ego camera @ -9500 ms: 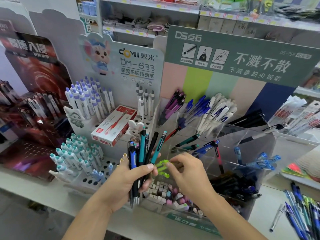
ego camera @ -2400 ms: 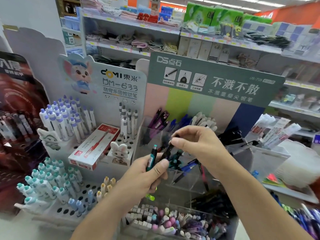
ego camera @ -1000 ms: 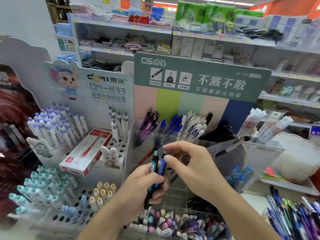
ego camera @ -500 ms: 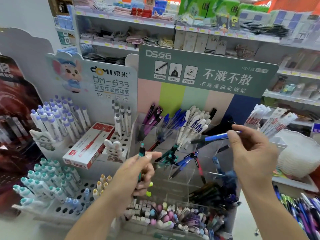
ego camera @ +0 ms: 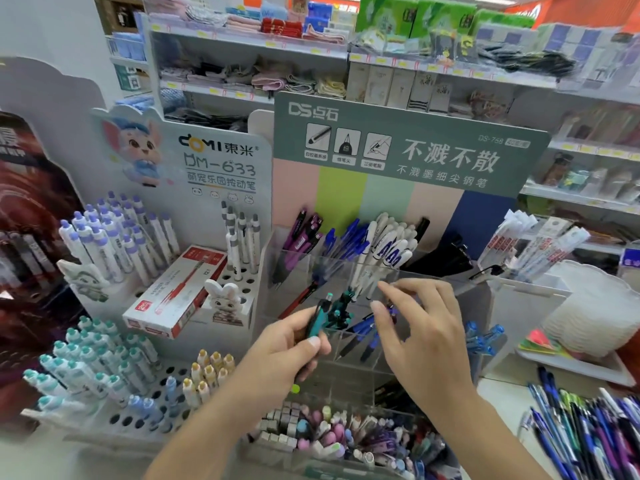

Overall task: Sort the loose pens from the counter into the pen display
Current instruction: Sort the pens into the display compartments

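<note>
A teal pen (ego camera: 317,323) is held in the left hand (ego camera: 280,355), fingers curled round it, before the clear pen display (ego camera: 346,372). The right hand (ego camera: 420,337), fingers spread and empty, hovers beside. Probably the pen is to be passed and slotted next; loose pens (ego camera: 585,434) wait on the surface.

Your left hand (ego camera: 287,344) grips a teal pen (ego camera: 317,323) upright, thumb across the barrel, in front of the clear acrylic pen display (ego camera: 349,368). Your right hand (ego camera: 426,337) hovers beside it, fingers spread and relaxed, holding nothing, over a middle compartment with blue pens (ego camera: 363,334). Back compartments hold purple, blue and white pens. A red pen box (ego camera: 176,292) lies tilted on the white holder at left. Loose pens (ego camera: 588,431) lie heaped on the surface (ego camera: 502,403) at lower right.
</note>
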